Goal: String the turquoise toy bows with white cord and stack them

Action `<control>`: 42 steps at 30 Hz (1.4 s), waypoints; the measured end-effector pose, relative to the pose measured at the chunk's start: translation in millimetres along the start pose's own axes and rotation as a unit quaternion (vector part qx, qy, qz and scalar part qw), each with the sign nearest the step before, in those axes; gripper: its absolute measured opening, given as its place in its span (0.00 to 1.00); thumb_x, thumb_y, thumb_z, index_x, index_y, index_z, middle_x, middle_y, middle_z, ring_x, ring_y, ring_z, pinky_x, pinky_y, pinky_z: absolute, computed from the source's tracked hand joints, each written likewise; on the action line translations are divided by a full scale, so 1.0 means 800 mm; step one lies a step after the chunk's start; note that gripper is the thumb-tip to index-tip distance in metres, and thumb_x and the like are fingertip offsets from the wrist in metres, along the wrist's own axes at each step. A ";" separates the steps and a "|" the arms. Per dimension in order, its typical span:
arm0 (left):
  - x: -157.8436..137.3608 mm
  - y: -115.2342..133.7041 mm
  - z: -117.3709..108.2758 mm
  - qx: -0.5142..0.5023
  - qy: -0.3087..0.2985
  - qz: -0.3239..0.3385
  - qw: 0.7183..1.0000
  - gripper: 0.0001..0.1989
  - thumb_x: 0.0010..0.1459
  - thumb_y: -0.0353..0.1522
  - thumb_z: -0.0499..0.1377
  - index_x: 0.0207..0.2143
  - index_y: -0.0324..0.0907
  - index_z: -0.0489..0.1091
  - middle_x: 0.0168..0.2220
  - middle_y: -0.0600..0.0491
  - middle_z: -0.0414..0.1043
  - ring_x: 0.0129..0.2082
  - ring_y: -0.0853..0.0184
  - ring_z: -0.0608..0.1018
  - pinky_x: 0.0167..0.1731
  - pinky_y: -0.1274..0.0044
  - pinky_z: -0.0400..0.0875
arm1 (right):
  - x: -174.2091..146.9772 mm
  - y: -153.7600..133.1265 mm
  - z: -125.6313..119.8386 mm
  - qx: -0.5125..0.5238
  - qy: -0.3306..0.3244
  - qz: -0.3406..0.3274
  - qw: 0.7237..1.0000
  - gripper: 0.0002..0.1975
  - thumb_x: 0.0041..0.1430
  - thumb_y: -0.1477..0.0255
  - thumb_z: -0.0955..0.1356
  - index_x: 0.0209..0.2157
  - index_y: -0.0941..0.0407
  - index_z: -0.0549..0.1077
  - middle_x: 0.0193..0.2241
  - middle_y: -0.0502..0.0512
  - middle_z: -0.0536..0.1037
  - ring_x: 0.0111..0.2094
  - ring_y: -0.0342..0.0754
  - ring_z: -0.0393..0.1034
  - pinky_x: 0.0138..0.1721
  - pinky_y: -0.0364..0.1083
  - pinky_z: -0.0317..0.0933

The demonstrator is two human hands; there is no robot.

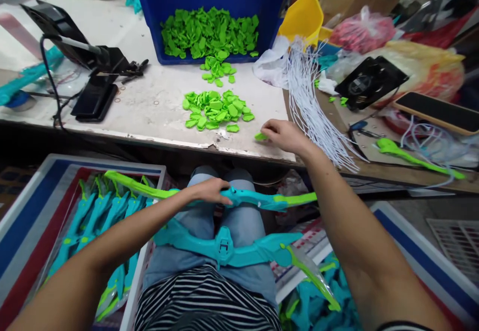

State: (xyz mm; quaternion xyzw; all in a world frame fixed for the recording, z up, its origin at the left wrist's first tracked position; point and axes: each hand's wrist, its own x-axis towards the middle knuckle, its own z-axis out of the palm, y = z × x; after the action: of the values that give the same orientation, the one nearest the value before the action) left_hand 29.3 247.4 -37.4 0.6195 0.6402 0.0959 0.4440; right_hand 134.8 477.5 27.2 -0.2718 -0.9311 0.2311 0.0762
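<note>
My left hand (212, 191) is closed round the middle of a teal and lime-green plastic toy bow (258, 198), held level above my knees. With its fingers pinched, my right hand (284, 135) has a small green plastic piece (261, 136) at the table's front edge. A second teal toy bow (245, 256) lies across my lap, its green tip partly in clear film. On the table, left of my right hand, is a loose heap of similar green pieces (217, 109). My fingers partly hide both held things.
A blue bin (153, 36) on its side spills green pieces. White elastic cords (310, 101) hang over the table edge at right, near a small black fan (370, 82) and a phone (439, 113). Crates with bows (108, 216) and teal parts (318, 296) flank my legs.
</note>
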 end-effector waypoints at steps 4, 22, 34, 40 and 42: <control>0.023 -0.015 -0.009 -0.074 -0.031 -0.016 0.997 0.18 0.47 0.46 0.59 0.23 0.40 0.61 0.23 0.57 0.61 0.27 0.69 0.66 0.26 0.78 0.55 | -0.004 0.010 -0.002 -0.011 0.006 0.014 1.000 0.10 0.56 0.70 0.65 0.36 0.57 0.77 0.25 0.52 0.76 0.27 0.46 0.69 0.35 0.44 0.61; 0.034 -0.030 -0.003 -0.227 -0.022 -0.043 0.973 0.24 0.45 0.53 0.58 0.21 0.40 0.61 0.19 0.59 0.53 0.22 0.73 0.56 0.23 0.77 0.47 | -0.159 -0.044 0.108 0.023 0.116 -0.257 0.959 0.10 0.63 0.67 0.64 0.41 0.57 0.73 0.40 0.60 0.76 0.41 0.52 0.69 0.42 0.51 0.65; 0.030 -0.028 0.000 -0.223 -0.021 -0.018 0.974 0.28 0.43 0.56 0.59 0.20 0.40 0.60 0.19 0.58 0.55 0.23 0.72 0.58 0.23 0.77 0.50 | -0.201 -0.036 0.165 0.041 0.075 -0.173 0.981 0.10 0.62 0.68 0.65 0.41 0.53 0.76 0.43 0.59 0.76 0.47 0.56 0.65 0.48 0.57 0.63; 0.034 -0.026 0.004 -0.165 0.004 -0.035 0.986 0.31 0.40 0.61 0.56 0.20 0.40 0.60 0.19 0.58 0.56 0.23 0.72 0.59 0.23 0.77 0.49 | -0.190 -0.034 0.164 0.079 0.047 -0.012 0.996 0.14 0.55 0.63 0.69 0.43 0.53 0.72 0.47 0.60 0.74 0.50 0.59 0.66 0.47 0.59 0.60; 0.036 -0.024 0.007 -0.162 0.012 -0.041 0.986 0.32 0.39 0.61 0.56 0.19 0.40 0.59 0.18 0.59 0.54 0.22 0.73 0.57 0.23 0.77 0.48 | -0.185 -0.031 0.163 0.075 0.025 0.018 0.997 0.20 0.52 0.61 0.71 0.46 0.52 0.70 0.48 0.60 0.74 0.50 0.60 0.66 0.47 0.59 0.59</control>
State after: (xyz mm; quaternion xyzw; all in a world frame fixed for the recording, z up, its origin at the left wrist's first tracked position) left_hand 23.7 266.2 -66.5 0.5114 0.6462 0.1877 0.5345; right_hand 212.7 328.3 -79.0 -0.2879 -0.9038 0.2950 0.1154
